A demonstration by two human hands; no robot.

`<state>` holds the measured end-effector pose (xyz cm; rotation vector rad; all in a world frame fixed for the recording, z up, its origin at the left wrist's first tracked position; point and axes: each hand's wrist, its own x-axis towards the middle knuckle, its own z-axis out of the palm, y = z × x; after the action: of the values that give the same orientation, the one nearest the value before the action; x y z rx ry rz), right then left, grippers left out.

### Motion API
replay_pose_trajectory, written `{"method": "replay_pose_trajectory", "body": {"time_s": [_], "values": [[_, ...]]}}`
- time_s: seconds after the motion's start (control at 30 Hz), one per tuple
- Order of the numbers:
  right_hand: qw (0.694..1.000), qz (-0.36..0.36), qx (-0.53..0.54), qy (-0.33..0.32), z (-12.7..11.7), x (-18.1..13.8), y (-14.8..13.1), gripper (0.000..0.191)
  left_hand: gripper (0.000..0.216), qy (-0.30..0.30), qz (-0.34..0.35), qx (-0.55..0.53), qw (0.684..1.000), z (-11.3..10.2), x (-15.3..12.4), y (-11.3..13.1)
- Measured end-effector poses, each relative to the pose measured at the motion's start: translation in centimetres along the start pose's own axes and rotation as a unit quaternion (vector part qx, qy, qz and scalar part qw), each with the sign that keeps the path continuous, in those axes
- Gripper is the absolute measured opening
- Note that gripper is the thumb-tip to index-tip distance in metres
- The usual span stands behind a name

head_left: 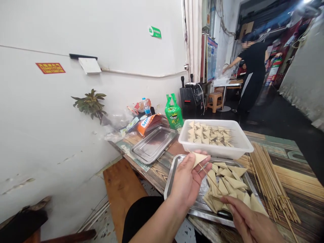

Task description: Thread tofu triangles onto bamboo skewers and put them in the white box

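Between the thumb and fingers of my left hand (186, 180) is a pale triangular piece of tofu skin (199, 158). A thin wooden skewer (211, 180) runs through that piece, its tip showing beyond it. My right hand (249, 219) pinches the skewer's other end. Both hands are over a metal tray (172, 180) piled with loose tofu triangles (227, 185). Behind it stands a white plastic tub (215, 148) holding several rows of skewered triangles (210, 133).
Bundled bamboo skewers (273, 185) lie on the wooden table at right. Farther left are another metal tray (154, 145), a green plastic bag (174, 113) and an orange packet (148, 123). A black speaker (191, 99) stands behind. A person in black (253, 67) leans over a far table.
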<state>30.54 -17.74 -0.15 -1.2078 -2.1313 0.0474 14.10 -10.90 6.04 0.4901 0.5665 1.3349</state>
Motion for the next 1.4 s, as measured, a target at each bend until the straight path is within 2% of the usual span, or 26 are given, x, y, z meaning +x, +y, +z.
{"method": "replay_pose_trajectory", "body": {"time_s": [0.13,0.27,0.43,0.57,0.67,0.73,0.77,0.83,0.9,0.93,1.0,1.1,1.2,1.27,1.4], "values": [[0.999,0.028,0.01,0.021,-0.3,1.3,-0.8,0.027,0.021,-0.004,-0.015,0.009,1.0,0.4,-0.6,-0.9],[0.998,0.022,0.004,0.054,-0.4,2.0,-1.4,0.027,0.022,-0.025,-0.036,0.028,0.999,0.3,-1.2,-2.0],[0.998,0.049,0.015,0.03,0.1,1.7,-1.0,0.025,0.023,-0.033,-0.063,0.054,0.996,0.8,-2.1,-3.5],[0.995,0.088,0.035,-0.01,-0.6,1.8,0.0,0.024,0.023,-0.008,-0.085,0.082,0.993,1.7,-1.8,-2.8],[0.99,0.136,0.035,0.005,-2.0,2.2,0.9,0.023,0.029,0.013,-0.018,0.183,0.983,0.2,0.1,-1.5],[0.986,0.159,0.027,0.034,-2.9,2.6,1.4,0.023,0.032,0.031,0.038,0.334,0.941,-1.9,1.7,-1.2],[0.985,0.166,0.024,0.045,-3.2,2.8,1.5,0.023,0.033,0.023,0.06,0.427,0.902,-3.1,2.5,-1.2],[0.983,0.173,0.017,0.06,-3.7,3.2,1.7,0.025,0.031,0.003,0.065,0.61,0.79,-5.1,3.7,-1.8],[0.983,0.171,0.011,0.072,-3.9,3.4,1.6,0.025,0.032,-0.011,0.051,0.736,0.675,-6.0,4.7,-2.7],[0.983,0.168,0.01,0.075,-4.0,3.5,1.5,0.025,0.034,-0.013,0.042,0.775,0.63,-6.0,5.1,-3.1],[0.984,0.162,0.017,0.075,-4.0,3.6,1.4,0.024,0.038,-0.007,0.024,0.82,0.572,-5.4,5.8,-3.8],[0.985,0.157,0.032,0.069,-3.9,3.5,1.1,0.023,0.039,-0.024,-0.019,0.846,0.533,-3.7,6.9,-4.1],[0.985,0.159,0.027,0.06,-3.8,3.2,1.2,0.024,0.035,-0.069,-0.046,0.857,0.508,-2.7,7.6,-4.1],[0.986,0.158,0.024,0.053,-3.6,3.1,1.3,0.023,0.037,-0.089,-0.043,0.853,0.513,-2.4,7.9,-4.3],[0.986,0.153,0.029,0.052,-3.4,2.9,1.5,0.023,0.034,-0.125,-0.026,0.816,0.564,-2.3,8.0,-4.8]]}}
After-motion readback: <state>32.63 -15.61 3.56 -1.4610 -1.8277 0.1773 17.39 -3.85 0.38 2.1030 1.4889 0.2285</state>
